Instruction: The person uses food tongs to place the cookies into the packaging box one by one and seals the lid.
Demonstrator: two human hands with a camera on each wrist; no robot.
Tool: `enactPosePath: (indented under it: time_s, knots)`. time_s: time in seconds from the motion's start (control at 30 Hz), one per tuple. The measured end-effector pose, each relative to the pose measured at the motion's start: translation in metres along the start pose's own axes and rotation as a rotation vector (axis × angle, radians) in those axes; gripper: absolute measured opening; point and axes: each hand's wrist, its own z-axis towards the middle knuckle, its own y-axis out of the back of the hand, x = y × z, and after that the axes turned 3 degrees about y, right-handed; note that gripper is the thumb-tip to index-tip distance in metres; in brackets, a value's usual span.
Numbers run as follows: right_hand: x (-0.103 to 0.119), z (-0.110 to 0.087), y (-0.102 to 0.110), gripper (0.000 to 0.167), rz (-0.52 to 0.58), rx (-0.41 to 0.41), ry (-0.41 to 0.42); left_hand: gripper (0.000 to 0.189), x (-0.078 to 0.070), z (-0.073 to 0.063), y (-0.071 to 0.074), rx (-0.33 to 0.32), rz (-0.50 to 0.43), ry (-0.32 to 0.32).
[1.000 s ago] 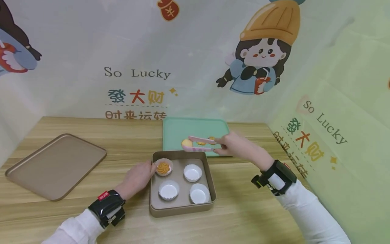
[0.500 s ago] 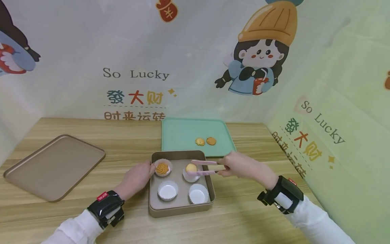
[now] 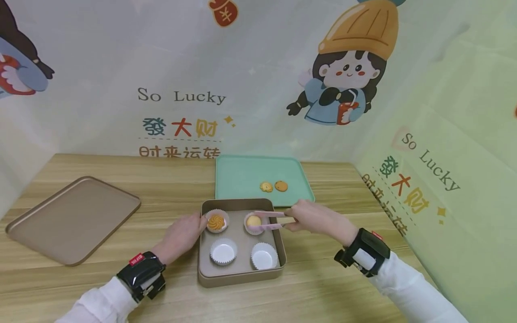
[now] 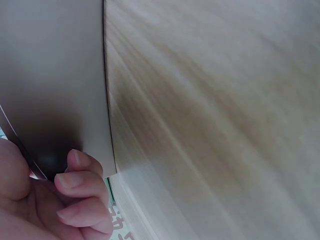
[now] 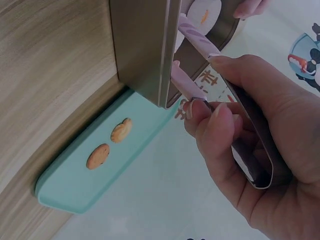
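My left hand (image 3: 181,237) grips the left wall of a square brown tin (image 3: 238,279), thumb over the rim and fingers curled against the outside. My right hand (image 3: 311,218) holds pink-tipped metal tongs (image 5: 255,107) that reach over the tin's right wall. Their tips lie on either side of a pale round cookie (image 3: 253,221), which sits in the back-right paper cup. A swirled golden cookie (image 3: 216,223) fills the back-left cup, close by my left thumb. White paper cups (image 3: 223,252) occupy both front spots, with nothing in them.
Behind the tin lies a mint-green tray (image 3: 238,177) bearing a knobbly cookie (image 3: 266,186) and an oval speckled cookie (image 3: 281,185). A flat brown tray (image 3: 76,220) is at left on the wooden table (image 3: 169,179). Printed cloth hangs behind and at right.
The tongs carried the pale cookie from above the green tray forward and down into the back-right cup. Their arms now stand around it there. My left hand stays on the tin.
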Motion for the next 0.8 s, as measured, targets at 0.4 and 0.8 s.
enactPosePath:
  time_s: [0.4,0.8]
  knots:
    - [0.001,0.011,0.006,0.025,0.012,0.035,-0.075,0.033,-0.001,0.000,0.000,-0.006,0.011,0.000]
    - [-0.033,-0.001,0.037,0.019,0.141,-0.064,-0.164,0.033,-0.002,0.000,0.000,0.004,-0.005,0.008]
